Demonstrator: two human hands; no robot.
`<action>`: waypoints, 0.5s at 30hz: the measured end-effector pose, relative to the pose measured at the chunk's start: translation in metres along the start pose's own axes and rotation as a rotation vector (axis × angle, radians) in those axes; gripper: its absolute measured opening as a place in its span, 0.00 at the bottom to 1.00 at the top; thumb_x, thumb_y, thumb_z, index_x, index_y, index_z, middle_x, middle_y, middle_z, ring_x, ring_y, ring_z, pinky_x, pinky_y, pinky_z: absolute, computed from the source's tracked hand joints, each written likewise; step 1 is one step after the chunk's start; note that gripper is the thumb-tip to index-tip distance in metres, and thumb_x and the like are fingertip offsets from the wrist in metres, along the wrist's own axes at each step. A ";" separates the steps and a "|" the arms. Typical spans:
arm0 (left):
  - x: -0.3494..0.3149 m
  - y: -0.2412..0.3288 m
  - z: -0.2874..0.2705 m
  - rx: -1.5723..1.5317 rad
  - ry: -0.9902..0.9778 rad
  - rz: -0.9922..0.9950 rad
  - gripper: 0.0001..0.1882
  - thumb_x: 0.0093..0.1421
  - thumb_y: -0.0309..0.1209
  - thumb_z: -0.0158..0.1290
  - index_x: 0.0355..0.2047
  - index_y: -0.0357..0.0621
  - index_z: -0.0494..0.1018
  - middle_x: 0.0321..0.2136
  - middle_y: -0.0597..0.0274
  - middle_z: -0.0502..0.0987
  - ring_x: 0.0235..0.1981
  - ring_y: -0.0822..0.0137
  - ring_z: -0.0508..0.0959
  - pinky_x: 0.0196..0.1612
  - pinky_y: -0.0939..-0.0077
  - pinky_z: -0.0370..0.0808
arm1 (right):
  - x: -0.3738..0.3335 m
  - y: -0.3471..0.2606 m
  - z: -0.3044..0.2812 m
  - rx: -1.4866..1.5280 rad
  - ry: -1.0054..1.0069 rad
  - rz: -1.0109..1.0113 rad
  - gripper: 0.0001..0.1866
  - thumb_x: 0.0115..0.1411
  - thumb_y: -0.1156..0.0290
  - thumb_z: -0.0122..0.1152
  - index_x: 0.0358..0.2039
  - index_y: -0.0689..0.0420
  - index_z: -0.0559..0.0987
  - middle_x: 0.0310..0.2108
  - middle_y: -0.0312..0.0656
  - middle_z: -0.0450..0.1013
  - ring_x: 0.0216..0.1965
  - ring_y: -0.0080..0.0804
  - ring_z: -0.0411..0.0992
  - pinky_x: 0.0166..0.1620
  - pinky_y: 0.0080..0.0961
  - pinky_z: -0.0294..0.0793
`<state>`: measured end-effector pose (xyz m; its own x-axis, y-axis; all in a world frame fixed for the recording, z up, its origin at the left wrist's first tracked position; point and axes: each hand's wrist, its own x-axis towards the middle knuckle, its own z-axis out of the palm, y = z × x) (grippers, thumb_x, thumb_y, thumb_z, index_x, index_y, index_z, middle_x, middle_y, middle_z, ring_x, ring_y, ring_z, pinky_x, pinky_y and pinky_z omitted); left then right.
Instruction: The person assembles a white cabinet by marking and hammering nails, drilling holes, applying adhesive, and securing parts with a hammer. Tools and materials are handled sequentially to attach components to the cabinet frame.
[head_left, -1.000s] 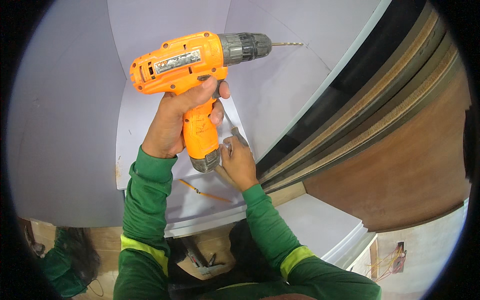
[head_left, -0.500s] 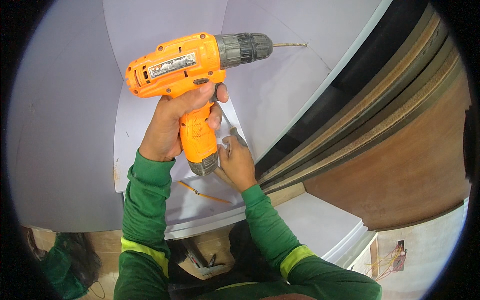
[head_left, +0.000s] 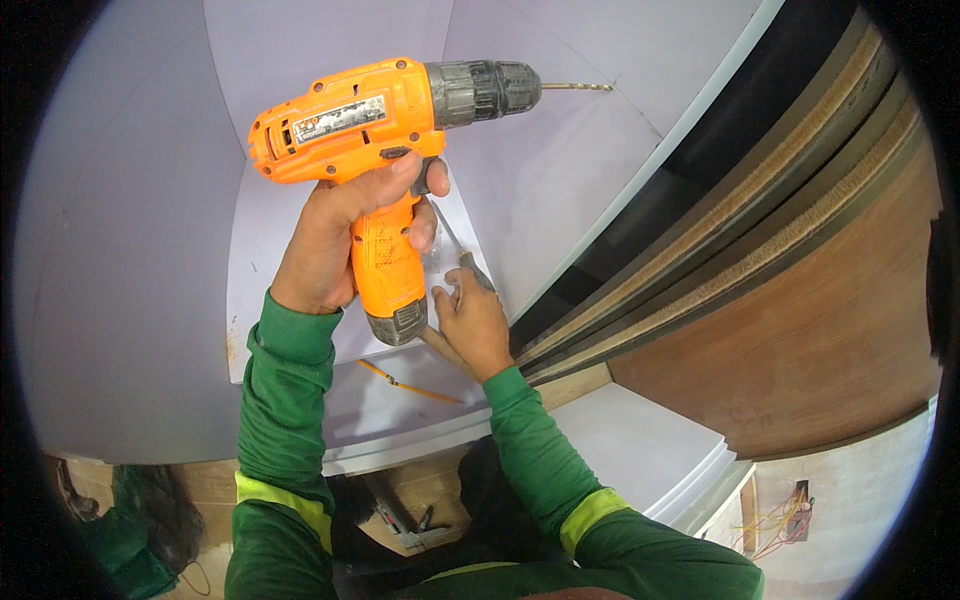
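Observation:
My left hand (head_left: 335, 235) is wrapped round the grip of an orange cordless drill (head_left: 345, 120), its forefinger by the trigger. The drill lies sideways in the air, and a thin drill bit (head_left: 578, 87) in its black chuck (head_left: 485, 92) points right. Lower down, over the white board (head_left: 290, 300), my right hand (head_left: 470, 322) has its fingers curled. A dark grey tool handle (head_left: 480, 272) with a thin shaft lies at its fingertips; whether the fingers grip it is hidden. Beside the wrist is a tan rounded handle (head_left: 448, 350), partly covered.
Pale panels (head_left: 120, 260) surround the work on the left and far side. Curved brown-edged boards (head_left: 740, 225) stand at the right, above stacked white sheets (head_left: 640, 450). A thin yellow stick (head_left: 410, 387) lies near the front edge. Loose wires (head_left: 785, 520) hang from a wall opening.
My left hand and the drill have shifted slightly up and to the left. The right hand has barely moved.

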<state>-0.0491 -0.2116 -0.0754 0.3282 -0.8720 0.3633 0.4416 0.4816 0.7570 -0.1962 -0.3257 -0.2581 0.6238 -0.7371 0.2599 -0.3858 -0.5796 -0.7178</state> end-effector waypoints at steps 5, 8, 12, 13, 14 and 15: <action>-0.002 0.002 0.008 0.043 0.027 -0.003 0.16 0.69 0.35 0.62 0.53 0.42 0.76 0.38 0.59 0.81 0.25 0.70 0.79 0.27 0.75 0.78 | -0.002 0.000 -0.005 0.048 -0.017 0.010 0.16 0.67 0.66 0.66 0.49 0.64 0.78 0.25 0.52 0.78 0.28 0.50 0.80 0.35 0.46 0.76; 0.001 0.018 0.010 0.212 0.024 -0.013 0.21 0.69 0.35 0.60 0.58 0.40 0.72 0.38 0.58 0.79 0.23 0.72 0.76 0.28 0.76 0.77 | -0.003 -0.003 -0.010 -0.003 -0.049 0.012 0.18 0.69 0.62 0.64 0.51 0.61 0.76 0.30 0.55 0.81 0.36 0.59 0.81 0.41 0.53 0.78; 0.007 0.031 0.011 0.476 0.039 0.012 0.21 0.67 0.33 0.62 0.57 0.40 0.73 0.34 0.63 0.77 0.21 0.76 0.73 0.27 0.79 0.75 | -0.006 0.004 -0.007 0.023 -0.047 -0.014 0.19 0.69 0.62 0.65 0.51 0.62 0.76 0.29 0.55 0.80 0.36 0.60 0.81 0.41 0.54 0.78; 0.009 0.033 0.009 0.496 0.033 0.007 0.21 0.66 0.33 0.62 0.57 0.41 0.73 0.34 0.64 0.76 0.20 0.76 0.73 0.27 0.79 0.75 | -0.006 0.005 -0.006 0.025 -0.047 -0.021 0.18 0.69 0.63 0.65 0.51 0.62 0.76 0.29 0.55 0.80 0.36 0.60 0.81 0.41 0.54 0.78; 0.010 0.035 0.007 0.516 0.028 0.005 0.21 0.66 0.33 0.62 0.57 0.41 0.74 0.34 0.64 0.76 0.20 0.76 0.73 0.27 0.79 0.74 | -0.005 0.004 -0.006 0.027 -0.046 -0.030 0.18 0.68 0.63 0.65 0.51 0.62 0.76 0.29 0.56 0.80 0.36 0.60 0.81 0.41 0.54 0.78; 0.011 0.037 0.005 0.537 0.022 0.003 0.21 0.66 0.33 0.62 0.57 0.41 0.74 0.34 0.65 0.76 0.20 0.77 0.73 0.27 0.79 0.74 | -0.005 0.003 -0.007 0.032 -0.054 -0.025 0.18 0.68 0.63 0.65 0.51 0.62 0.76 0.29 0.55 0.80 0.36 0.60 0.81 0.41 0.54 0.78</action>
<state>-0.0328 -0.2041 -0.0408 0.3490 -0.8659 0.3583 -0.0465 0.3659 0.9295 -0.2054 -0.3262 -0.2571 0.6689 -0.7025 0.2431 -0.3486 -0.5852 -0.7321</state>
